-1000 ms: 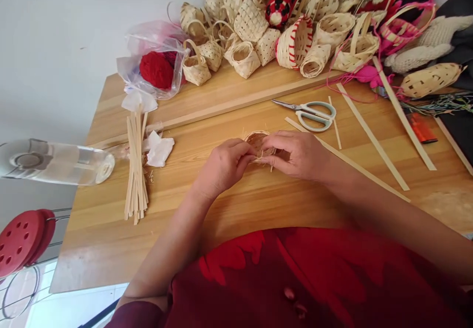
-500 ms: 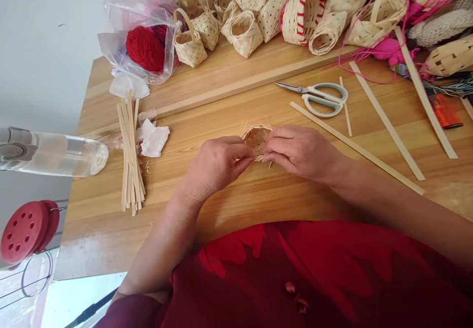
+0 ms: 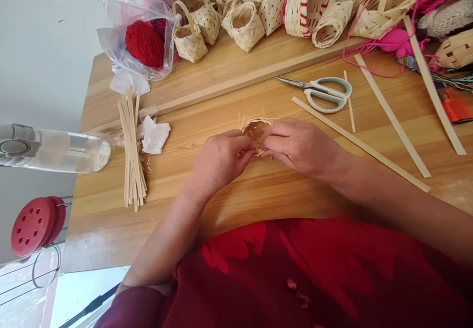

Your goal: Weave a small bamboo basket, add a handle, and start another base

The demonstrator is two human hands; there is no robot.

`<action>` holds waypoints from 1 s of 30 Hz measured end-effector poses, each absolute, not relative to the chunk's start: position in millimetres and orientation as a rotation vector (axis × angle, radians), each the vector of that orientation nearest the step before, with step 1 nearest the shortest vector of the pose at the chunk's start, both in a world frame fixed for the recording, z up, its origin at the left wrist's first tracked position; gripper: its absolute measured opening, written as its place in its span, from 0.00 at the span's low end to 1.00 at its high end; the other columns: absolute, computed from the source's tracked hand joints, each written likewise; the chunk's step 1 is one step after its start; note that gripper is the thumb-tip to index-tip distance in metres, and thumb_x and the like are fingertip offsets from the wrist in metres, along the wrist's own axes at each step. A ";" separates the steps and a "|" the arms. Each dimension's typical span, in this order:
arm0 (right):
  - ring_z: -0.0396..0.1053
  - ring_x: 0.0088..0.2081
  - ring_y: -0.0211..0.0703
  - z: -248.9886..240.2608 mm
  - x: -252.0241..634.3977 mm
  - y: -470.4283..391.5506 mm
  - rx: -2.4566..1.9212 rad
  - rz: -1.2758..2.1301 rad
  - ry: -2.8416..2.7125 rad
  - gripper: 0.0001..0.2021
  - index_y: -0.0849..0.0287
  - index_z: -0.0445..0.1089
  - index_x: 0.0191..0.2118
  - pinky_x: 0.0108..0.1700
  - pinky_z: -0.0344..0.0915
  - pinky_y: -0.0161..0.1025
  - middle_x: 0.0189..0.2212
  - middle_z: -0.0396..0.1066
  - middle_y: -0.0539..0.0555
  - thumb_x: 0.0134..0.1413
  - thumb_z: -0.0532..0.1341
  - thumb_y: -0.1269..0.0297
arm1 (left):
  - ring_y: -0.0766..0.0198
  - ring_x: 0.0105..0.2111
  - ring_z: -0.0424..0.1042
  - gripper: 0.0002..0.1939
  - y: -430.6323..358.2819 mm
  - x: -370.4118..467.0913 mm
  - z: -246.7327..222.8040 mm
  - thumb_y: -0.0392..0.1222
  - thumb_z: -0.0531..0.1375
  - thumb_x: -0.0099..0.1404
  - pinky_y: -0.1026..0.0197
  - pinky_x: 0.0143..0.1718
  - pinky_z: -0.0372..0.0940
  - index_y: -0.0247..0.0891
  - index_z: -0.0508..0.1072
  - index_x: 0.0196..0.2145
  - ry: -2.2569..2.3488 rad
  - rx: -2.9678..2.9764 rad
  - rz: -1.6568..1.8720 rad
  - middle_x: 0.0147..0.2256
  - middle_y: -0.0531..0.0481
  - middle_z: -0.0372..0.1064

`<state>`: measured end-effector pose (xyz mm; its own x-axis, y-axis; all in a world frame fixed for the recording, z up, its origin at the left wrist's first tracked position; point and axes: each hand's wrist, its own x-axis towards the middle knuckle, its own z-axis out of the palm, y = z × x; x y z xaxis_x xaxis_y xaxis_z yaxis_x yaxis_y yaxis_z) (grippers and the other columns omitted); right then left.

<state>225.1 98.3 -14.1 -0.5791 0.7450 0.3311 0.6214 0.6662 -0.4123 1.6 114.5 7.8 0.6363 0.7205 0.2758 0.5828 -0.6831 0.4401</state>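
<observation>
A small round woven basket (image 3: 254,130) rests on the table between my hands, its opening facing up toward me. Fine splinter ends stick out from its far left rim. My left hand (image 3: 227,158) pinches the near edge of the rim with thumb and forefinger. On the other side, my right hand (image 3: 295,146) has its fingers curled over the right part of the rim, thumb below. The fingertips of both hands nearly meet at the near rim. What lies right under them is hidden.
Scissors (image 3: 325,94) lie beyond my right hand, near loose flat strips (image 3: 393,116). A strip bundle (image 3: 132,155) and crumpled white tissue (image 3: 155,135) are at left. A long wooden bar (image 3: 236,82) crosses the table before several finished baskets (image 3: 244,25). A bottle (image 3: 66,149) stands past the left edge.
The view has shifted slightly. My hands stay at the basket's rim, with the left fingers bent a little more at the near edge. The basket has barely moved.
</observation>
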 end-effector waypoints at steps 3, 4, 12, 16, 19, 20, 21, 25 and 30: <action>0.69 0.41 0.51 -16.3 224.4 98.0 -1.101 0.258 -2.426 0.12 0.56 0.75 0.36 0.44 0.65 0.47 0.38 0.73 0.57 0.70 0.58 0.62 | 0.67 0.28 0.72 0.07 114.5 1.2 10.4 0.34 0.62 0.68 0.64 0.32 0.64 0.38 0.78 0.32 0.987 2.498 0.617 0.30 0.50 0.75; 0.68 0.41 0.51 -16.8 224.1 97.7 -1.102 0.201 -2.445 0.12 0.57 0.75 0.36 0.44 0.65 0.47 0.38 0.74 0.58 0.71 0.57 0.62 | 0.67 0.29 0.72 0.07 113.8 2.2 10.5 0.33 0.62 0.68 0.64 0.32 0.65 0.38 0.78 0.32 0.993 2.496 0.612 0.31 0.50 0.75; 0.67 0.38 0.49 -19.0 227.0 100.7 -1.092 0.060 -2.394 0.15 0.56 0.74 0.32 0.39 0.63 0.46 0.36 0.73 0.56 0.71 0.54 0.66 | 0.60 0.38 0.78 0.10 119.0 4.8 -1.4 0.33 0.58 0.70 0.59 0.42 0.71 0.39 0.81 0.38 0.888 2.614 0.635 0.38 0.46 0.79; 0.68 0.38 0.47 -24.2 231.4 107.1 -1.061 0.223 -2.272 0.12 0.55 0.75 0.35 0.41 0.64 0.44 0.35 0.72 0.55 0.70 0.58 0.61 | 0.61 0.43 0.80 0.08 125.4 1.4 -10.4 0.35 0.61 0.71 0.59 0.46 0.73 0.39 0.82 0.43 0.879 2.519 0.831 0.42 0.45 0.81; 0.69 0.39 0.47 -27.1 233.4 109.3 -1.038 0.277 -2.246 0.11 0.56 0.75 0.36 0.42 0.64 0.44 0.35 0.73 0.55 0.70 0.58 0.61 | 0.63 0.40 0.80 0.05 126.7 2.6 -16.5 0.37 0.63 0.71 0.61 0.44 0.73 0.39 0.81 0.41 0.946 2.459 0.910 0.40 0.47 0.81; 0.69 0.39 0.46 -27.6 233.6 109.3 -1.036 0.289 -2.242 0.11 0.56 0.75 0.36 0.42 0.64 0.44 0.36 0.73 0.55 0.70 0.58 0.62 | 0.63 0.40 0.80 0.05 126.7 3.1 -18.0 0.37 0.64 0.71 0.62 0.44 0.73 0.39 0.81 0.41 0.961 2.445 0.914 0.40 0.48 0.81; 0.69 0.39 0.46 -28.0 233.5 109.0 -1.035 0.299 -2.239 0.11 0.56 0.75 0.36 0.42 0.64 0.44 0.36 0.74 0.55 0.70 0.58 0.62 | 0.63 0.40 0.80 0.04 126.7 3.7 -19.3 0.36 0.64 0.70 0.61 0.45 0.73 0.39 0.80 0.41 0.970 2.433 0.919 0.40 0.48 0.82; 0.68 0.38 0.46 -29.0 231.3 107.3 -1.052 0.278 -2.209 0.11 0.55 0.76 0.36 0.41 0.63 0.43 0.35 0.73 0.54 0.70 0.58 0.62 | 0.62 0.42 0.80 0.06 125.7 6.8 -22.7 0.35 0.62 0.71 0.60 0.46 0.74 0.40 0.80 0.39 0.975 2.392 0.954 0.41 0.47 0.82; 0.66 0.38 0.47 -30.7 228.3 109.7 -1.034 0.229 -2.223 0.13 0.55 0.75 0.33 0.44 0.62 0.45 0.34 0.73 0.54 0.69 0.57 0.65 | 0.61 0.38 0.78 0.08 123.7 13.7 -25.2 0.32 0.60 0.69 0.59 0.43 0.72 0.39 0.80 0.36 1.012 2.388 0.949 0.37 0.48 0.81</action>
<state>228.3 109.7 -30.7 -0.4646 0.7328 0.4972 0.6157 0.6709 -0.4133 13.7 123.7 -25.2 0.5131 0.7387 0.4372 0.4840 -0.6696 0.5634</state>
